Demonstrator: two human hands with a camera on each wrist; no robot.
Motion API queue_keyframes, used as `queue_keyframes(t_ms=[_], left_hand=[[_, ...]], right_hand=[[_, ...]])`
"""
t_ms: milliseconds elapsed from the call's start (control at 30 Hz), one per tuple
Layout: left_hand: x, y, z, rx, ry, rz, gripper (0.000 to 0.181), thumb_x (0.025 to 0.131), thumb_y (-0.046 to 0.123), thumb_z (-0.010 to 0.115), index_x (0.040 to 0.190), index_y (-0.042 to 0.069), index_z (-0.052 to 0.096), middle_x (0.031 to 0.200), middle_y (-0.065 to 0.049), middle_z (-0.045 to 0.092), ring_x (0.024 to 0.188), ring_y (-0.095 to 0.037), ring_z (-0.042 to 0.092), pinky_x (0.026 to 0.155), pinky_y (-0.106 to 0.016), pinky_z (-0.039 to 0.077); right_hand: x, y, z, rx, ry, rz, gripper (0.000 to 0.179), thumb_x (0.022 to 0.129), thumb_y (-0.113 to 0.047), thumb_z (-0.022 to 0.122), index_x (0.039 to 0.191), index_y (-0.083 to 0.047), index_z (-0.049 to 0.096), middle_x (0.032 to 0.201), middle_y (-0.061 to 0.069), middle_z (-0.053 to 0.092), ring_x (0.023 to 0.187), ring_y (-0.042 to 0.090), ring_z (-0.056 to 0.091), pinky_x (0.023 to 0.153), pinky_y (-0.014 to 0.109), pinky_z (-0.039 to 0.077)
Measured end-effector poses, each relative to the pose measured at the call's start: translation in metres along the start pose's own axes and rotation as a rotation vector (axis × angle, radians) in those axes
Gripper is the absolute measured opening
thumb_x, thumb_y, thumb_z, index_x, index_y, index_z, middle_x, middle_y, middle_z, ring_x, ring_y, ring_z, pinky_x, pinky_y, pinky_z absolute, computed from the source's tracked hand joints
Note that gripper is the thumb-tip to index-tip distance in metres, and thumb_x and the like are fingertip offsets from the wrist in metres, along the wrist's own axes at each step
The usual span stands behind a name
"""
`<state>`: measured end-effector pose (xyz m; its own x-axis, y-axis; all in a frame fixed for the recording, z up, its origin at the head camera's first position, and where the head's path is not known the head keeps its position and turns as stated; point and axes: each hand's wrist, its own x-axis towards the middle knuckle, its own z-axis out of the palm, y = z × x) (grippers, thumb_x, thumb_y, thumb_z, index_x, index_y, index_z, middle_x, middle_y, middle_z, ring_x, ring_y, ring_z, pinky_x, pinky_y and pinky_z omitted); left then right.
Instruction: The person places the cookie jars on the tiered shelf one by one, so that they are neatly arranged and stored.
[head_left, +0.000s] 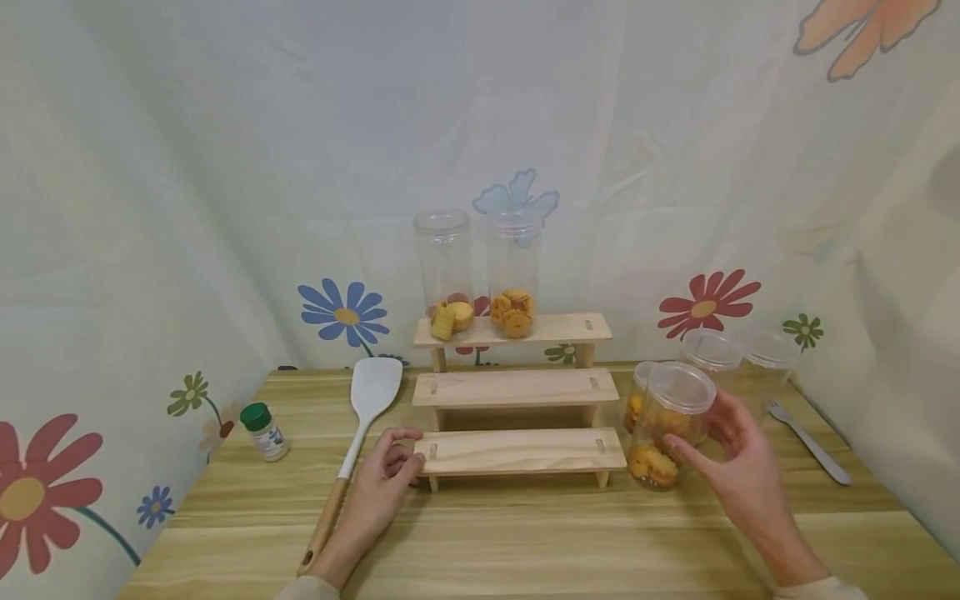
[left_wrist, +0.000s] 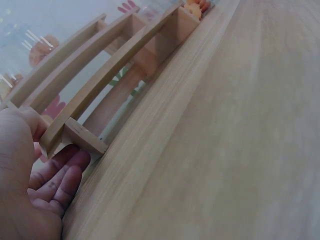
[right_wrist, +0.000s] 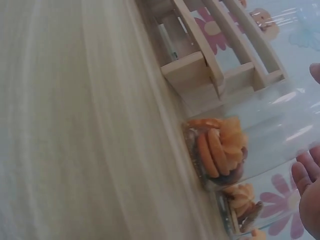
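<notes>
We note a clear, lidded jar [head_left: 662, 427], golden biscuits at its base, grasped in the right hand [head_left: 744, 468]; the left hand [head_left: 384, 482] grips a pale three-step wooden rack [head_left: 516, 387] beside it.

Near the desk's [head_left: 517, 537] left edge, the label on a green-capped bottle [head_left: 265, 432] is too small to read. Toward the right edge, a gripped jar [head_left: 662, 427] partly hides a second jar [head_left: 634, 404]. The right wrist view crops the right hand [head_left: 746, 471].
</notes>
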<state>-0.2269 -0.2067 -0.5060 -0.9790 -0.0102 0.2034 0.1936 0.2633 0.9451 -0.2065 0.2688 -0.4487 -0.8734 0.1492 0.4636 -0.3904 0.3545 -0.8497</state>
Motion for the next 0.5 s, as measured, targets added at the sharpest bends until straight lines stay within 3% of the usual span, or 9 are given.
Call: queue_keyframes(t_ms=[233,500], left_hand=[[0.0,0.001,0.001,-0.001,0.002,0.001,0.029,0.108,0.009,0.071,0.137,0.013,0.067,0.092,-0.01,0.072,0.081,-0.019,0.072,0.079,-0.03,0.064],[0.001,0.001,0.001,-0.001,0.001,-0.004,0.03,0.108,0.008,0.071,0.137,0.013,0.066,0.091,-0.01,0.072,0.081,-0.018,0.073,0.078,-0.03,0.064]], right_hand=[[-0.004,0.01,0.007,0.006,0.002,-0.006,0.074,0.088,0.007,0.09,0.152,-0.002,0.054,0.13,-0.022,0.067,0.121,0.003,0.064,0.104,0.009,0.048],[-0.006,0.019,0.008,-0.013,-0.044,0.025,0.074,0.091,0.0,0.091,0.153,0.0,0.052,0.135,-0.003,0.068,0.124,0.0,0.062,0.104,0.007,0.046]])
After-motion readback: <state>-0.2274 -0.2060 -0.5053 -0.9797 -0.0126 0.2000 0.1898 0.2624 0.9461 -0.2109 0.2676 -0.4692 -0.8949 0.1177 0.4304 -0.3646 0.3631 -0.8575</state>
